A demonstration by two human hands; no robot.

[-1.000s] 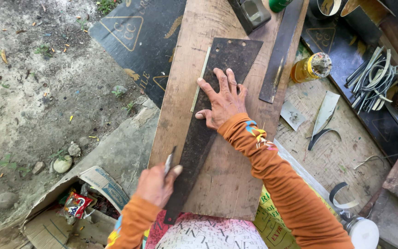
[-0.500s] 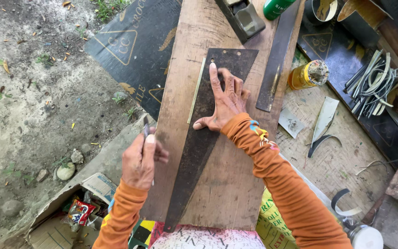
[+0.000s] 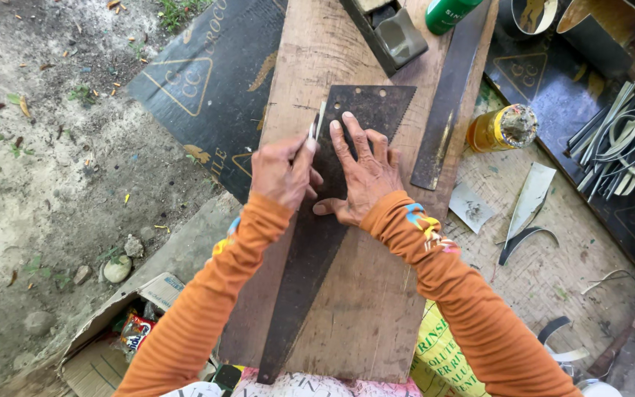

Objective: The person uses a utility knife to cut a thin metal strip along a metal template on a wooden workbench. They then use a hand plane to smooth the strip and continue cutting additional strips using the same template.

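A dark, rusty saw blade (image 3: 310,257) lies lengthwise on a wooden plank (image 3: 376,309), its wide end far from me. My right hand (image 3: 361,173) presses flat on the wide part of the blade, fingers spread. My left hand (image 3: 281,170) grips a thin metal scribing tool (image 3: 316,125) whose tip rests against the blade's left edge near the wide end. Both arms wear orange sleeves.
A dark metal strip (image 3: 446,103) lies along the plank's right side. A wooden plane (image 3: 391,33) and a green can (image 3: 446,11) sit at the far end. A yellow bottle (image 3: 497,129), cut metal scraps (image 3: 527,202) and bent strips (image 3: 619,140) lie right. Black board (image 3: 207,81) and bare ground lie left.
My left hand has travelled with the tool from the blade's near end up along its left edge to the wide end. My right hand stayed pressed on the blade.
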